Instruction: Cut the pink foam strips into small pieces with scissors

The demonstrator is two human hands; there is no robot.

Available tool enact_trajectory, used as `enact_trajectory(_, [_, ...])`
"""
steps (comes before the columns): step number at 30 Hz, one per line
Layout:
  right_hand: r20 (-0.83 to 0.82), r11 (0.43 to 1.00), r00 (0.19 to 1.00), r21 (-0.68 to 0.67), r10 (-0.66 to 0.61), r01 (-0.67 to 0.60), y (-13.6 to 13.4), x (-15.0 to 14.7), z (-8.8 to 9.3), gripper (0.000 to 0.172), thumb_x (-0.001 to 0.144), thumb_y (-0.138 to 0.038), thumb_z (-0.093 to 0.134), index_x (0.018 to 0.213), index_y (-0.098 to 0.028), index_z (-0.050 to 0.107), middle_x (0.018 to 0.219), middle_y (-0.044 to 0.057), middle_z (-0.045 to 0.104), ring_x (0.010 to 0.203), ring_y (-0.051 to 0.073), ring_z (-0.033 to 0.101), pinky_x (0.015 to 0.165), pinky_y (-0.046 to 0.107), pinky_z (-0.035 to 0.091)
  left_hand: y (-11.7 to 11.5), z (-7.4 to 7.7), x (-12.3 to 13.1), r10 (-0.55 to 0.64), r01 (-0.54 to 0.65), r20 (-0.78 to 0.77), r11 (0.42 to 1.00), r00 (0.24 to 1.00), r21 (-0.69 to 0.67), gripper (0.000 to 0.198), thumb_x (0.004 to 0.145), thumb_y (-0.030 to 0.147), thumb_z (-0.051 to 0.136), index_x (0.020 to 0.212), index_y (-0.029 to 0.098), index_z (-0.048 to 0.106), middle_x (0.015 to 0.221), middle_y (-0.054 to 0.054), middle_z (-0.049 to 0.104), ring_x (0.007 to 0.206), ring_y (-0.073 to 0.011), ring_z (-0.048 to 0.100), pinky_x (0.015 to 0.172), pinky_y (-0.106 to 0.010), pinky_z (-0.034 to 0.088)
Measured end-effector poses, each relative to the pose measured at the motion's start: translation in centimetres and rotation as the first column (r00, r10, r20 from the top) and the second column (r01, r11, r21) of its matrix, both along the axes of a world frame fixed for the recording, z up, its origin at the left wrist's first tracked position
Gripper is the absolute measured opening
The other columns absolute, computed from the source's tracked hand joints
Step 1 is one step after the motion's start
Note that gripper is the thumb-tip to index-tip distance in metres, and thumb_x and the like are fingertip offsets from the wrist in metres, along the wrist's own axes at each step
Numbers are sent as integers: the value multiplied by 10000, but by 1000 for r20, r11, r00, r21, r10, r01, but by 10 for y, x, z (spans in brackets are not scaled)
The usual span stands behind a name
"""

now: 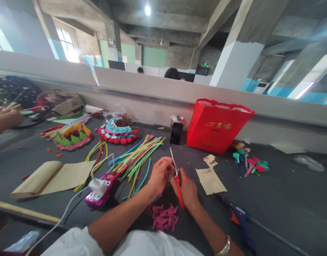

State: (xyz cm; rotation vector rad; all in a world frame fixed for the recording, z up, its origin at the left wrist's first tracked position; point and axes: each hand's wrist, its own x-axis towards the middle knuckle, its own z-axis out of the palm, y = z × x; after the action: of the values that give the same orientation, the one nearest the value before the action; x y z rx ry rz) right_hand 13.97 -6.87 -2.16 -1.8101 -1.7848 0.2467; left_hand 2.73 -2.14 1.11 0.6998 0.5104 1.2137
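Observation:
My right hand is wrapped round a pair of scissors with red handles, their metal blades pointing up and away from me. Close beside the blades, my left hand has its fingers pinched together near the right fingertips. Whatever is between those left fingers is too small and hidden to make out. Below both hands, near my body, lies a heap of short fuzzy pink pieces. A bundle of coloured pipe cleaners spreads out to the left of my hands.
A purple power strip with a white plug sits left. Behind are a phone and red bag. Brown paper, fuzzy flowers and a glue gun lie right. Another person's hand works at far left.

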Motion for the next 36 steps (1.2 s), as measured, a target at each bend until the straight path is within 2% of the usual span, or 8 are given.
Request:
enact_trajectory(4, [-86, 1000, 996, 1, -1, 1, 2, 4, 1, 254, 915, -454, 410, 897, -228, 525, 714, 27, 672, 668, 195, 652, 557, 228, 361, 3, -3, 0, 32, -30, -57, 999, 998, 32, 145, 712, 298, 675, 683, 169, 615, 640, 13, 568, 603, -105, 521, 634, -235, 408])
enact_trajectory(7, [-178, 999, 984, 41, -13, 21, 4, 10, 4, 305, 924, -486, 391, 876, -223, 537, 715, 33, 672, 678, 193, 651, 579, 231, 390, 8, -7, -1, 131, -112, -188, 988, 973, 106, 132, 689, 274, 674, 636, 167, 618, 611, 10, 564, 610, -111, 516, 647, -234, 404])
enact_trajectory(11, [-238, 990, 970, 117, -49, 79, 9, 18, 7, 334, 921, -507, 396, 881, -214, 551, 717, 35, 668, 683, 191, 644, 610, 241, 416, 22, -17, -6, 248, -158, -466, 962, 849, 224, 114, 664, 271, 659, 632, 164, 635, 624, -2, 595, 576, -111, 504, 590, -226, 381])
enact_trajectory(15, [-246, 983, 966, 146, -75, 114, 13, 23, 5, 348, 917, -509, 397, 859, -202, 548, 696, 39, 652, 661, 191, 633, 632, 256, 433, 37, -33, -10, 287, -131, -591, 947, 754, 293, 87, 637, 235, 665, 603, 163, 629, 547, 11, 560, 524, -112, 467, 525, -221, 325])
enact_trajectory(19, [-276, 980, 958, 159, -73, 120, 15, 25, 3, 344, 901, -510, 424, 846, -197, 557, 700, 40, 653, 650, 186, 626, 649, 263, 440, 42, -42, -12, 350, -100, -650, 916, 675, 390, 86, 594, 147, 660, 674, 178, 655, 641, 16, 591, 601, -122, 490, 579, -218, 351])
enact_trajectory(23, [-312, 977, 947, 169, -75, 133, 19, 27, -1, 323, 896, -491, 441, 863, -193, 561, 745, 45, 666, 684, 188, 633, 660, 266, 446, 36, -38, -10, 345, 22, -714, 893, 610, 450, 144, 614, 126, 645, 731, 201, 684, 693, -1, 622, 633, -143, 521, 620, -239, 377])
enact_trajectory(28, [-352, 974, 934, 184, -64, 136, 24, 30, -7, 342, 900, -489, 418, 863, -181, 563, 766, 55, 664, 706, 186, 636, 680, 274, 465, 23, -30, -4, 314, 185, -791, 866, 525, 466, 129, 546, 109, 693, 525, 206, 612, 545, -5, 543, 589, -176, 514, 668, -285, 378])
enact_trajectory(36, [-352, 981, 935, 170, -33, 99, 18, 26, -3, 339, 890, -501, 455, 883, -194, 599, 759, 50, 683, 696, 190, 649, 654, 262, 459, 30, -38, 15, 270, 214, -841, 889, 469, 405, 395, 478, 114, 754, 379, 213, 384, 443, -15, 435, 670, -257, 583, 715, -324, 398])
